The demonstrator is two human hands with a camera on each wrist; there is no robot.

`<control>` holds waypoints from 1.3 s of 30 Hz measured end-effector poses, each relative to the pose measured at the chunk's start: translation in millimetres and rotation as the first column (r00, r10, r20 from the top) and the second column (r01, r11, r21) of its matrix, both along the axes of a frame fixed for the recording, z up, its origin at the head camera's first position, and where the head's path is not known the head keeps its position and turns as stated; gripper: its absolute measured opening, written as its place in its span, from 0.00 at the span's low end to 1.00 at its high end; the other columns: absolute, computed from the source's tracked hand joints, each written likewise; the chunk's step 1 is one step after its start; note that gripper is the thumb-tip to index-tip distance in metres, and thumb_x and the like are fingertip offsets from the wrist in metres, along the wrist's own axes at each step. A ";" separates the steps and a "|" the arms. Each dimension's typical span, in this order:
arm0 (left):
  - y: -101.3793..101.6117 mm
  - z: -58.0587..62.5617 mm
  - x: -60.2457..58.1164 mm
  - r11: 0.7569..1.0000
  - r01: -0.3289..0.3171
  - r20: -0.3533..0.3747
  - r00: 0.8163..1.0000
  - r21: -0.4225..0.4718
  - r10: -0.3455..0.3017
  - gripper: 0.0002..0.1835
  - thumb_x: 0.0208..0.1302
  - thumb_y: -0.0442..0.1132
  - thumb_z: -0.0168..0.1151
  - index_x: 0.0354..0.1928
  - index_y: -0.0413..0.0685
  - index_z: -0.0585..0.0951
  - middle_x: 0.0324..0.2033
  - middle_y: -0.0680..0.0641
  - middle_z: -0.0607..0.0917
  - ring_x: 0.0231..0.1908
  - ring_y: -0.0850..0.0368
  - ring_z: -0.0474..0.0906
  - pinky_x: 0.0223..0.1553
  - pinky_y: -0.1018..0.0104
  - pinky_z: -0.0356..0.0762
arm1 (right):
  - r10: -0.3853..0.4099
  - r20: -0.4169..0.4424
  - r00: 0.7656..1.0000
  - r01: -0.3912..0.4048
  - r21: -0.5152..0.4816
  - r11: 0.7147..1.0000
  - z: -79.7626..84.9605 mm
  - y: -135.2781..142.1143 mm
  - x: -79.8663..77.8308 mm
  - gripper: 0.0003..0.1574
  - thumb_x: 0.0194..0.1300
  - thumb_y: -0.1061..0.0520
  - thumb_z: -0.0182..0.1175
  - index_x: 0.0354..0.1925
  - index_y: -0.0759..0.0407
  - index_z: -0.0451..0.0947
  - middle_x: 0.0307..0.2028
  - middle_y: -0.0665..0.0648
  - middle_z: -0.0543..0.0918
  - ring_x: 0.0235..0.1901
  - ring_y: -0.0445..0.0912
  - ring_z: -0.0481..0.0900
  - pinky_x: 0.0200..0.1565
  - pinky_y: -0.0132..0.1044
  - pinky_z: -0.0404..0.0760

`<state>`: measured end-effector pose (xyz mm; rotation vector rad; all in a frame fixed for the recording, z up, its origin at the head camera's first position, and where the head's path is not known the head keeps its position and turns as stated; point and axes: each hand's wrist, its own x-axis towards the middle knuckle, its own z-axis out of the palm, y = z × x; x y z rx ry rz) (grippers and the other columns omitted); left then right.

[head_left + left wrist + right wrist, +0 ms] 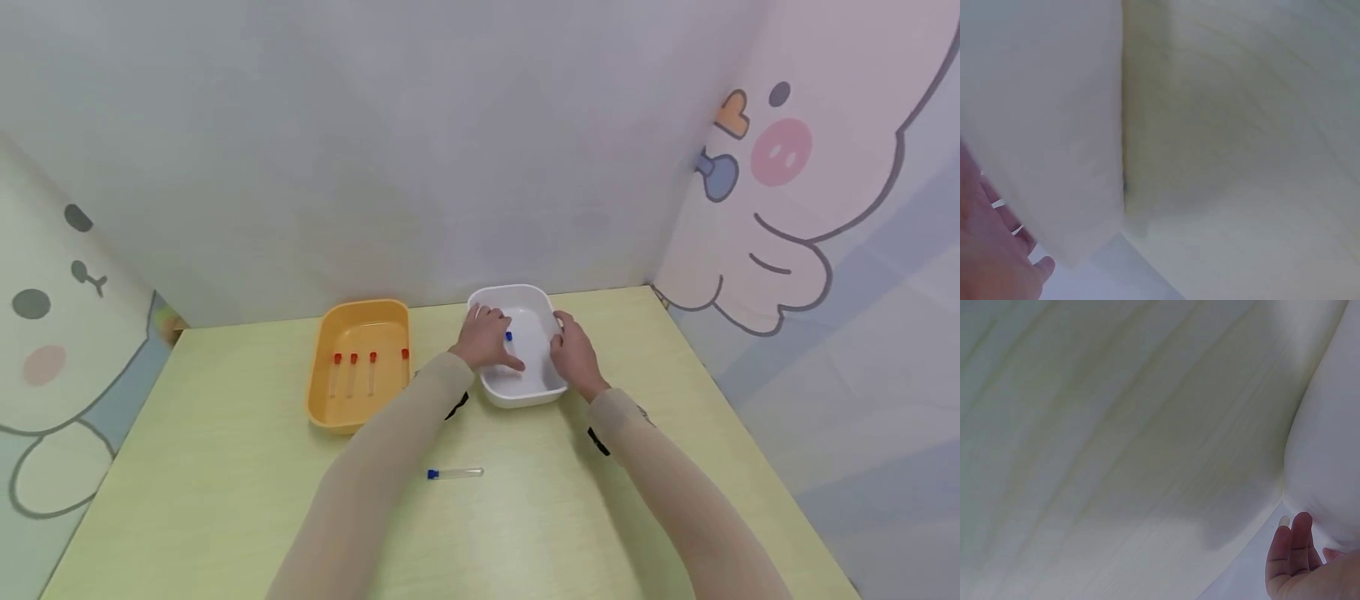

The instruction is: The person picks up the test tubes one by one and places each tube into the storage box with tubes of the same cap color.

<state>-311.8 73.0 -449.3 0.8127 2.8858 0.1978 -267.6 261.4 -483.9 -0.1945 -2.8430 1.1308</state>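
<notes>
A white plastic basin [510, 400] stands toward the back of the table. My left hand [483, 337] reaches over its left rim, thumb and fingers spread apart. Between them shows the blue cap [508, 336] of a test tube lying in the basin, its lower part faint against the white floor. On the opposite side, my right hand [577, 357] holds the basin's right rim, thumb on the inner side and fingers outside. In the right wrist view those fingers [1299, 547] show beside the outer wall. Nearer the front, another blue-capped test tube [457, 473] lies sideways on the table.
To the left, a yellow-orange tray [318, 408] holds several red-capped test tubes [352, 375] in a row; my left forearm overlaps its right side. The pale wood-grain table [187, 467] meets a curtain [420, 167] behind, with cartoon animals printed at both sides.
</notes>
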 end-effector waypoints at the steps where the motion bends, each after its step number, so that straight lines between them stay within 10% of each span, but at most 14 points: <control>1: -1.3 1.9 0.5 1.000 0.005 -0.008 1.000 0.007 -0.005 0.53 0.50 0.70 0.75 0.73 0.47 0.72 0.68 0.45 0.77 0.70 0.46 0.66 0.82 0.46 0.43 | -0.001 0.002 1.000 0.001 0.000 1.000 -0.1 0.0 0.4 0.34 0.78 0.61 0.42 0.78 0.60 0.56 0.68 0.70 0.73 0.64 0.62 0.76 0.66 0.57 0.77; 15: -27.6 45.2 16.8 0.999 0.020 -0.096 0.995 0.043 -0.016 0.52 0.52 0.75 0.70 0.72 0.51 0.73 0.69 0.47 0.76 0.71 0.46 0.65 0.81 0.44 0.47 | -0.001 -0.008 1.000 0.001 0.006 1.000 1.1 6.5 1.3 0.33 0.78 0.60 0.41 0.78 0.60 0.57 0.64 0.71 0.75 0.61 0.63 0.77 0.62 0.59 0.80; 39: -87.3 71.4 81.2 0.995 0.048 -0.185 0.982 0.087 -0.031 0.49 0.54 0.71 0.72 0.72 0.51 0.74 0.65 0.48 0.78 0.68 0.47 0.69 0.74 0.49 0.63 | 0.021 0.005 1.000 -0.021 -0.011 1.000 -1.3 2.4 -0.1 0.35 0.78 0.60 0.41 0.79 0.59 0.55 0.69 0.70 0.72 0.66 0.63 0.74 0.66 0.59 0.77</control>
